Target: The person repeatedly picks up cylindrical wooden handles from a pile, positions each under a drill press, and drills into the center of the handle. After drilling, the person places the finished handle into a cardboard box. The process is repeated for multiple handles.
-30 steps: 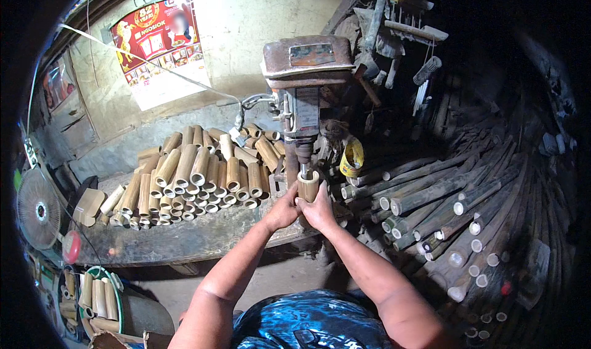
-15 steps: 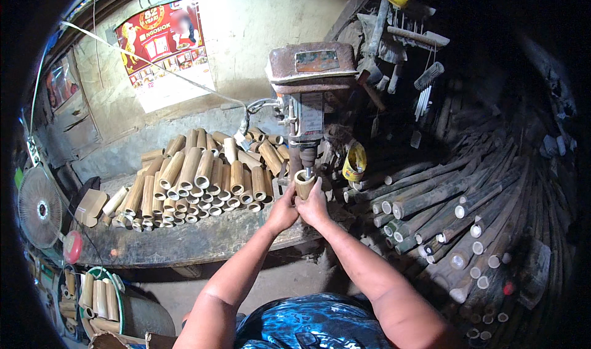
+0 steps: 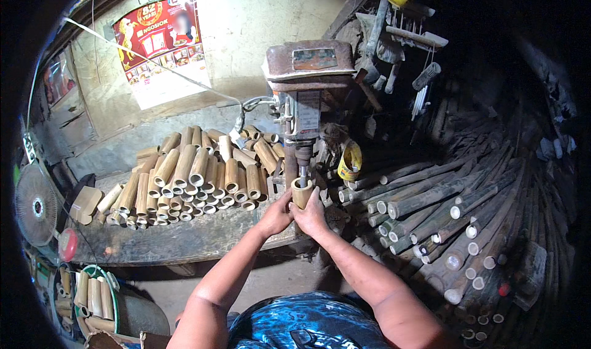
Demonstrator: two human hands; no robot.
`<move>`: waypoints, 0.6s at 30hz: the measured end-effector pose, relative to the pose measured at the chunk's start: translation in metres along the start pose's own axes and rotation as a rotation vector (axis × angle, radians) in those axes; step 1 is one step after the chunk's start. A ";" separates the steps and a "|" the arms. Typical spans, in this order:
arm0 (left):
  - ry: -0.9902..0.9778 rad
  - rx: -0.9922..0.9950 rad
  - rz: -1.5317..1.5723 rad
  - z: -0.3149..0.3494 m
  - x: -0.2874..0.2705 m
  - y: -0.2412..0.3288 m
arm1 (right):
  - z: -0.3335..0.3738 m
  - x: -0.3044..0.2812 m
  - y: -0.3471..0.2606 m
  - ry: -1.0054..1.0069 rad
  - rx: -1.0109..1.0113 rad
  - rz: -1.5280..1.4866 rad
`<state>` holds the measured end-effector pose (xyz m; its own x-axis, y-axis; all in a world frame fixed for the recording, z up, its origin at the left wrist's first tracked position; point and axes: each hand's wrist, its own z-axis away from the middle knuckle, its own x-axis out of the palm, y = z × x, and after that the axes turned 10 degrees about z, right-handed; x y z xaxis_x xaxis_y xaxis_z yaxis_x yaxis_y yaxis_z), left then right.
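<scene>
Both hands grip a short bamboo tube (image 3: 301,196) upright under a rusty drill press (image 3: 309,72). My left hand (image 3: 277,216) wraps its left side, and my right hand (image 3: 311,216) closes on its right side, with the thumb up along the wall. From the chuck (image 3: 303,153) a metal bit (image 3: 303,175) points down at the tube's open top. The tip lies at or inside the mouth; how deep it sits I cannot tell. My palms hide the tube's lower end.
Cut bamboo tubes (image 3: 200,167) are heaped on the wooden bench (image 3: 184,244) left of the press. Long bamboo poles (image 3: 425,201) lie stacked at right. A yellow container (image 3: 350,161) hangs beside the press. A fan (image 3: 38,204) and a bin of tubes (image 3: 123,312) stand at left.
The bamboo tube and both hands have come down slightly from the chuck, and more of the bit shows above the rim. The whole view has shifted a little.
</scene>
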<state>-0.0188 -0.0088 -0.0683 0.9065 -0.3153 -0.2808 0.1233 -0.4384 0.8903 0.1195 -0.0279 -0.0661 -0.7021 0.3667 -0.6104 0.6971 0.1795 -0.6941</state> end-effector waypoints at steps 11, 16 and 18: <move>0.055 -0.232 0.176 0.043 0.030 -0.029 | 0.052 -0.021 0.077 -0.632 0.704 -0.740; -0.174 0.002 -0.074 0.079 0.069 -0.012 | 0.069 0.003 0.123 -0.910 0.922 -1.314; -0.332 0.196 -0.164 0.094 0.066 -0.011 | 0.058 0.003 0.131 -0.856 0.905 -1.148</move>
<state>0.0019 -0.1039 -0.1307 0.6978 -0.4684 -0.5419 0.1465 -0.6473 0.7481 0.2008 -0.0560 -0.1810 -0.8326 -0.1893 0.5205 -0.2779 -0.6701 -0.6882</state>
